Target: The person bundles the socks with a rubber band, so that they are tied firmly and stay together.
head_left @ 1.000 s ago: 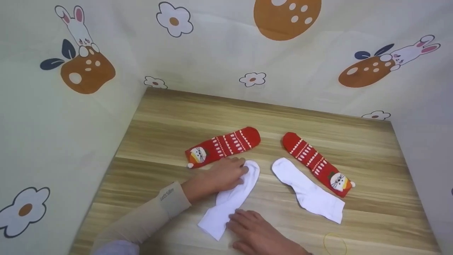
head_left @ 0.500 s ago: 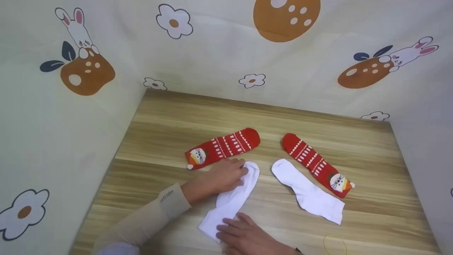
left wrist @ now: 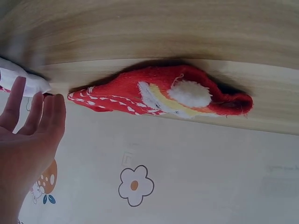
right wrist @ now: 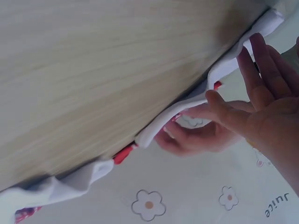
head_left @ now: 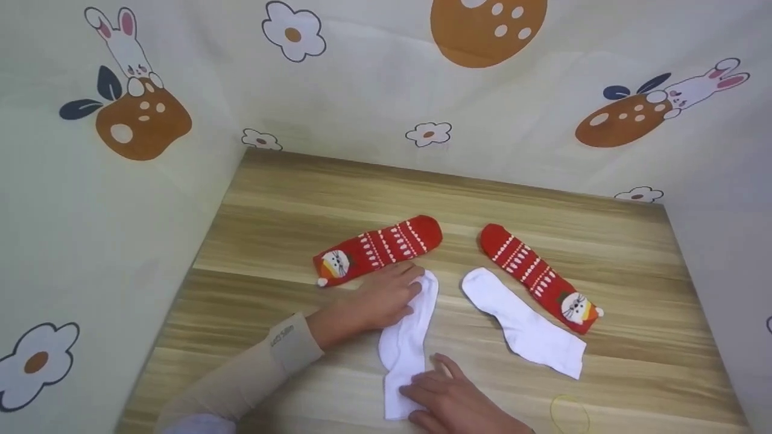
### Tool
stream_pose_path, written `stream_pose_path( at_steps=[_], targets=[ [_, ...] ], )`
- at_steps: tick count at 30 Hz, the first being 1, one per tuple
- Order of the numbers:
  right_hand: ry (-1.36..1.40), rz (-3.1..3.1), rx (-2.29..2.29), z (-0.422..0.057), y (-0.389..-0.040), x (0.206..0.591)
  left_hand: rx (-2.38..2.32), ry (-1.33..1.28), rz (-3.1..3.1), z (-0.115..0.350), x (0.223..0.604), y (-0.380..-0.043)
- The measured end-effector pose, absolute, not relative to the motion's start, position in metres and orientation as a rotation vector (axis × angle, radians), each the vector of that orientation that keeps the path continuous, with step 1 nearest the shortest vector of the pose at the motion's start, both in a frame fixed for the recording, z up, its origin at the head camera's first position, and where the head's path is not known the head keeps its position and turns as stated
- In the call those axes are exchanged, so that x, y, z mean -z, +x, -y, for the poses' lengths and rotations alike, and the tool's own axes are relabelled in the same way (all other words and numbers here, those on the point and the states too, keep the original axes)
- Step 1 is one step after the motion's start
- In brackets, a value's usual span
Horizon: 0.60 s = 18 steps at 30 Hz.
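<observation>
A white sock (head_left: 409, 337) lies near the front of the wooden table (head_left: 289, 199). My left hand (head_left: 386, 296) rests flat on its toe end, fingers straight. My right hand (head_left: 449, 398) presses its cuff end down with straight fingers. In the left wrist view my left hand (left wrist: 32, 126) is open beside the toe of the white sock (left wrist: 23, 81), with a red patterned sock (left wrist: 159, 93) just beyond. The right wrist view shows my right hand (right wrist: 261, 93) flat on the white sock (right wrist: 187, 112).
A red patterned sock (head_left: 377, 248) lies just behind my left hand. To the right lie a second white sock (head_left: 525, 328) and a second red sock (head_left: 540, 277), side by side. A yellow rubber band (head_left: 570, 415) sits at the front right. Printed cloth walls enclose the table.
My right hand has slid the cuff end of the white sock to the right, so the sock now lies nearly straight front to back. The left hand stayed on the toe.
</observation>
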State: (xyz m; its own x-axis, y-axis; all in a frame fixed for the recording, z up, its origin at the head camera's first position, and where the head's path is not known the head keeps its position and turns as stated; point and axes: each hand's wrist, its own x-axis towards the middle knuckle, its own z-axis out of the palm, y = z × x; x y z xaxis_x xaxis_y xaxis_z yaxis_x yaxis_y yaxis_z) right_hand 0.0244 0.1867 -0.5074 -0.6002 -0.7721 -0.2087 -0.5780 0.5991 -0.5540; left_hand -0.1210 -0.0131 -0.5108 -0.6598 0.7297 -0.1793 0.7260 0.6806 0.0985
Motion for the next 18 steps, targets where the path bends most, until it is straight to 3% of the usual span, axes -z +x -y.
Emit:
stream_pose_path(
  at_steps=[14, 18],
  targets=[
    [-1.162, -2.720, 0.494, -0.218, 0.030, 0.509, -0.161, 1.280, -2.636, 0.012, 0.515, -0.115],
    [-1.033, -2.705, 0.524, -0.223, 0.029, 0.507, -0.184, 1.251, -2.615, 0.014, 0.514, -0.111]
  ],
)
